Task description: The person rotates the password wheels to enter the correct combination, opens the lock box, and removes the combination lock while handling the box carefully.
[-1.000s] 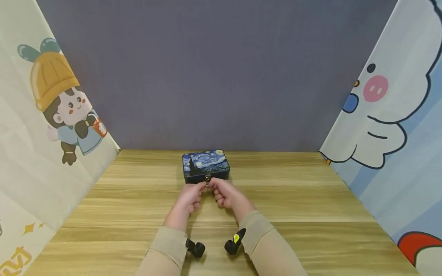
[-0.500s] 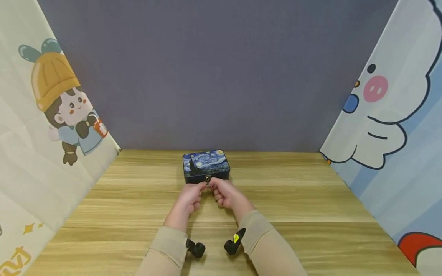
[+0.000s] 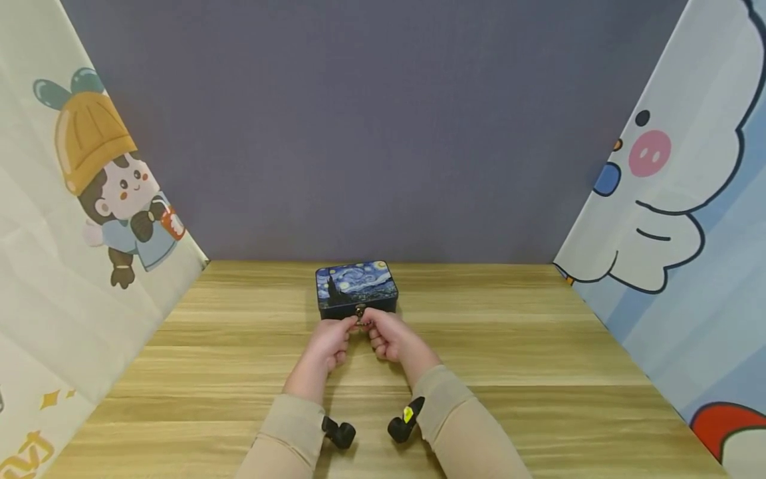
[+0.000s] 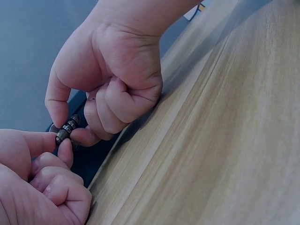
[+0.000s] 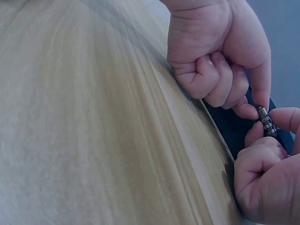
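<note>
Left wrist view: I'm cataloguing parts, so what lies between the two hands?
A small ringed metal lock lies between left hand and right hand, pinched by both; the left wrist view shows it.

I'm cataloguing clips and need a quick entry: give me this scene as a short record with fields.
Container: Starry Night-print box, lid closed
Fastening: clasp at the box's front
Held item: ringed metal cylinder, apparently a combination lock
Left hand: fingertips pinch the cylinder
Right hand: fingertips pinch it too
Digits: too small to read
Surface: wood-grain table
</note>
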Motion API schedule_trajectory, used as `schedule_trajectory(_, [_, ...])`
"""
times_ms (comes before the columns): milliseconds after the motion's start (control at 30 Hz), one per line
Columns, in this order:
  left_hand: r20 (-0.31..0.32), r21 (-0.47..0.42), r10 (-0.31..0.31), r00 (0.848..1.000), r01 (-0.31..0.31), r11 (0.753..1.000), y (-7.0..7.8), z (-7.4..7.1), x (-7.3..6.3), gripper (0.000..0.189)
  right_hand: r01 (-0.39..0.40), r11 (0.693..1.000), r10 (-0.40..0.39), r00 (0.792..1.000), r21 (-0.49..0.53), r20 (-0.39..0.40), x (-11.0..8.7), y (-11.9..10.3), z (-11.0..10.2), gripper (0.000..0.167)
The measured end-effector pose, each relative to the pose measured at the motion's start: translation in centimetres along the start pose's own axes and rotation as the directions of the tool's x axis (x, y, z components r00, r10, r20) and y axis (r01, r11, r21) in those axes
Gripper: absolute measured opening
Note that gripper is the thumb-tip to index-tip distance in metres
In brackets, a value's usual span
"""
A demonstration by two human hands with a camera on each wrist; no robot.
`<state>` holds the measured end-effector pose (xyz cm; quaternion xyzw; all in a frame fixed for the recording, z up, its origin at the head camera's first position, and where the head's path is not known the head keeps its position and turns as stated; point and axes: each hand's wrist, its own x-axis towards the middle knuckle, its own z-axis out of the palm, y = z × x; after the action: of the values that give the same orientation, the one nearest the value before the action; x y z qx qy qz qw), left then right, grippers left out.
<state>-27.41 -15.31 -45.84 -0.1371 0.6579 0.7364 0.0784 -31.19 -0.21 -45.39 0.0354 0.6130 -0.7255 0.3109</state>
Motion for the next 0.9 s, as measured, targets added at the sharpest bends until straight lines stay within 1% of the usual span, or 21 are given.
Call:
schedule_trajectory(433, [0.008, 0.006, 0.004, 1.000, -0.004, 1.000, -0.17, 0.08, -0.17, 0.036, -0.001, 1.000, 0.001, 1.000, -0.004, 0.005, 0.17, 0.42, -0.10, 0.018])
schedule_trajectory(700, [0.005, 0.006, 0.006, 1.000, -0.006, 1.000, -0.16, 0.12, -0.15, 0.036, -0.003, 1.000, 0.003, 1.000, 0.002, 0.004, 0.18, 0.35, -0.16, 0.018])
schedule_trajectory(900, [0.000, 0.006, 0.006, 1.000, -0.006, 1.000, -0.04, 0.10, -0.11, 0.036, -0.002, 1.000, 0.002, 1.000, 0.000, 0.018, 0.01, 0.16, -0.20, 0.018])
